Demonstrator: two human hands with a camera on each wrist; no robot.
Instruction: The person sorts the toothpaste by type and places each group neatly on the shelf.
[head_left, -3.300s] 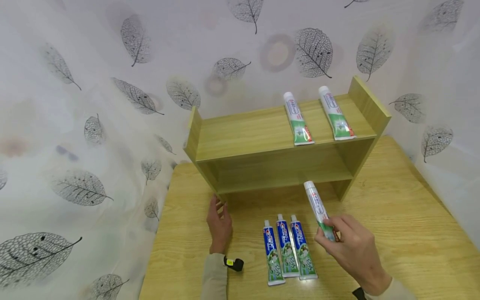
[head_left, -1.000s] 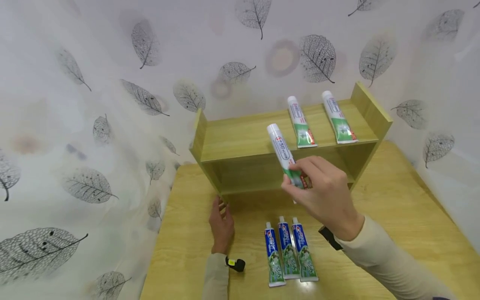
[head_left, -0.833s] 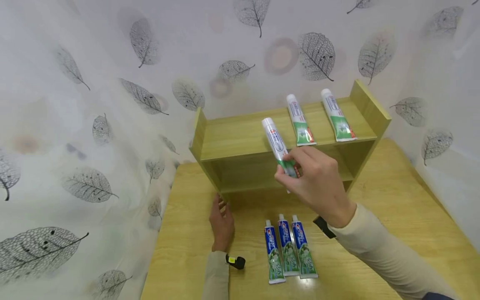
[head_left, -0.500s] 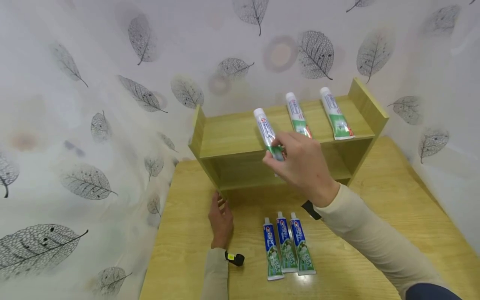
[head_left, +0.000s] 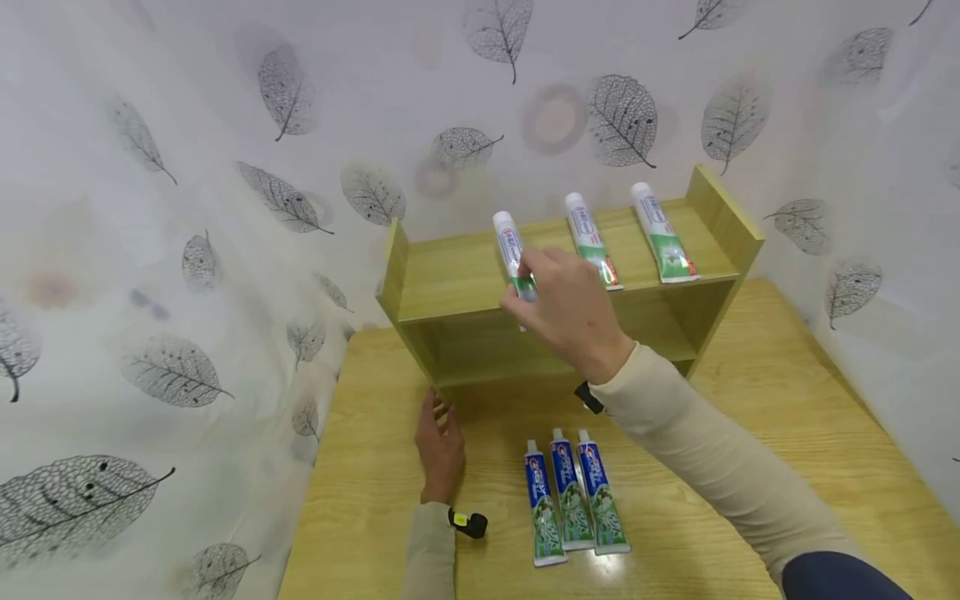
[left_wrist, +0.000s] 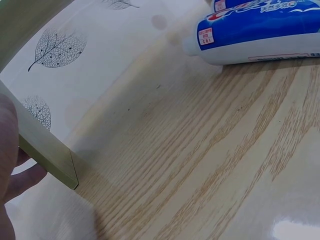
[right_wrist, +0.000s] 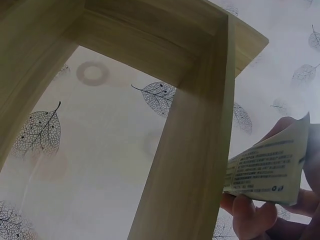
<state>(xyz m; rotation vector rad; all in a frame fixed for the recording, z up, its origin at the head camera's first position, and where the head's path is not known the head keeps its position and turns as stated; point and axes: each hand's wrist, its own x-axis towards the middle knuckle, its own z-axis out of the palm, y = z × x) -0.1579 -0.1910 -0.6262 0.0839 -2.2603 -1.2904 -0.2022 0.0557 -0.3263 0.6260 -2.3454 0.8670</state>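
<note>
White tube [head_left: 508, 240] juts forward, pinched in the right hand [head_left: 567, 307].

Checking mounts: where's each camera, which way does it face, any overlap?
Head: on the head, facing forward and down at the shelf, table and blue tubes; left hand, right hand and sleeves show.
Left wrist: on that wrist, facing along the table past the shelf to the blue tubes; part of the left hand shows.
Right wrist: on that wrist, facing the shelf, wall beyond; part of the right hand shows with the held tube.
Shared: head and left wrist, the blue tubes; head and right wrist, the held tube.
</note>
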